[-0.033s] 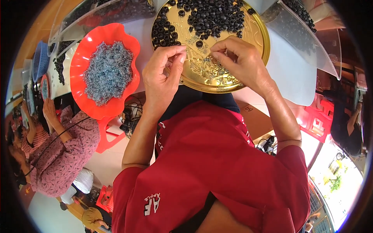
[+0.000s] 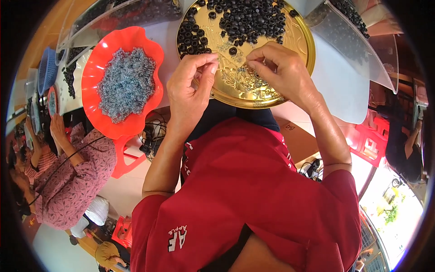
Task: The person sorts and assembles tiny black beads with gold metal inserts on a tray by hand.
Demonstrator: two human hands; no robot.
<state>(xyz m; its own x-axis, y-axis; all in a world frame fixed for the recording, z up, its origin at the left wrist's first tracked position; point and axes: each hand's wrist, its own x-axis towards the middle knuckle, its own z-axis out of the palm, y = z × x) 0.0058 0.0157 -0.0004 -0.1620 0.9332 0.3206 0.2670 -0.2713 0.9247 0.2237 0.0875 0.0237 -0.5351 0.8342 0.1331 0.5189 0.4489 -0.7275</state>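
Observation:
Over a round gold tray (image 2: 310,52), my left hand (image 2: 190,88) is closed, thumb and forefinger pinched together near the tray's left side. My right hand (image 2: 286,71) is pinched too, at the tray's right, a short gap from the left. Whatever sits between the fingertips is too small to make out. Black rings (image 2: 253,22) are heaped at the far side of the tray, with more rings (image 2: 192,40) along its left. One ring (image 2: 233,51) lies alone between my hands. Small, thin metal pieces (image 2: 253,81) are scattered on the near part, partly under my right hand.
Left of the tray stands a red wavy-rimmed bowl (image 2: 90,97) full of small greyish coiled pieces (image 2: 126,86). Clear plastic bins (image 2: 358,54) with black parts flank the tray. A person in a patterned pink shirt (image 2: 79,177) works at the left. A red stool (image 2: 369,140) is at the right.

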